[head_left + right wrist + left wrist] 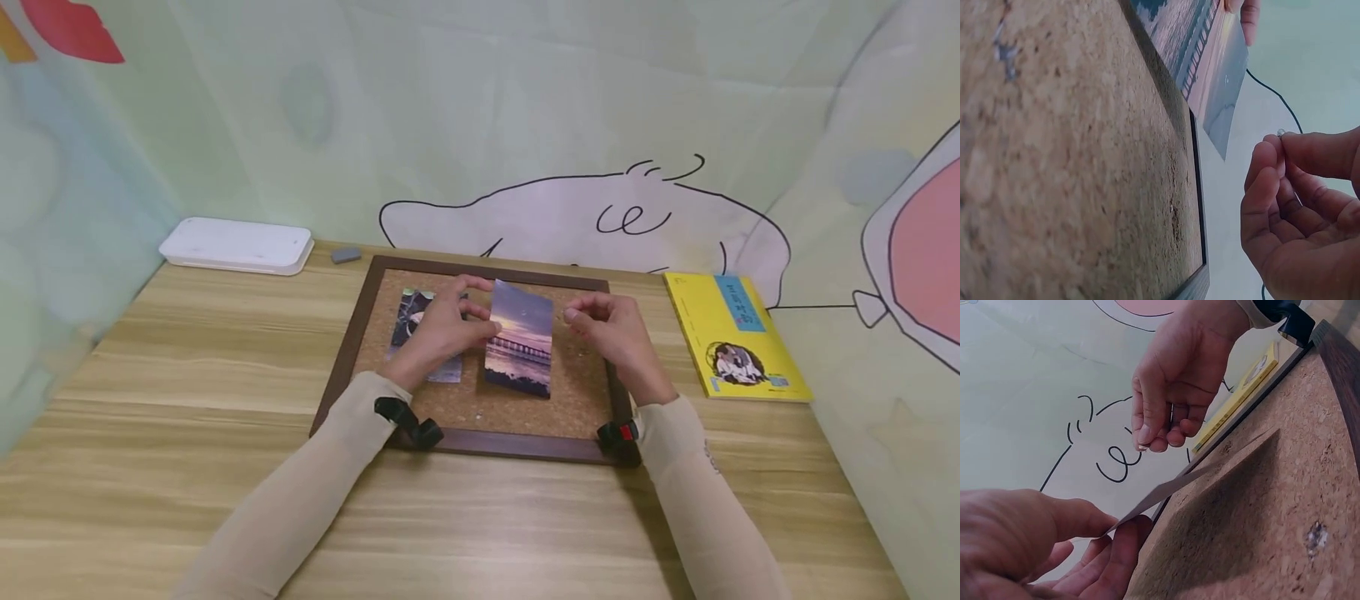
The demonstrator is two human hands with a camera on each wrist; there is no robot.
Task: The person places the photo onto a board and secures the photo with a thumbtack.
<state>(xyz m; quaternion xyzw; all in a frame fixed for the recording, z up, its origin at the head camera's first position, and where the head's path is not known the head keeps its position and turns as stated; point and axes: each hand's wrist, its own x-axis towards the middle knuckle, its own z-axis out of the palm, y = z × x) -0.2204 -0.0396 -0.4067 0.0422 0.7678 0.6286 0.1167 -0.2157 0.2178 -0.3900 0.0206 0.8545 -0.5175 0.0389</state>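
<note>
My left hand pinches the left edge of a sunset photo showing a pier, between thumb and fingers. The photo is tilted off the cork board, its lower part close to the cork. To its right, my right hand pinches a tiny clear push pin between thumb and index finger, apart from the photo; only the pin's end shows. Another photo lies on the board, partly covered by my left hand. A clear, shiny pin is on the cork near the sunset photo.
A dark wooden frame surrounds the cork. Beyond it on the table are a white case and a small grey block at back left, and a yellow book at right. A printed cloth hangs behind.
</note>
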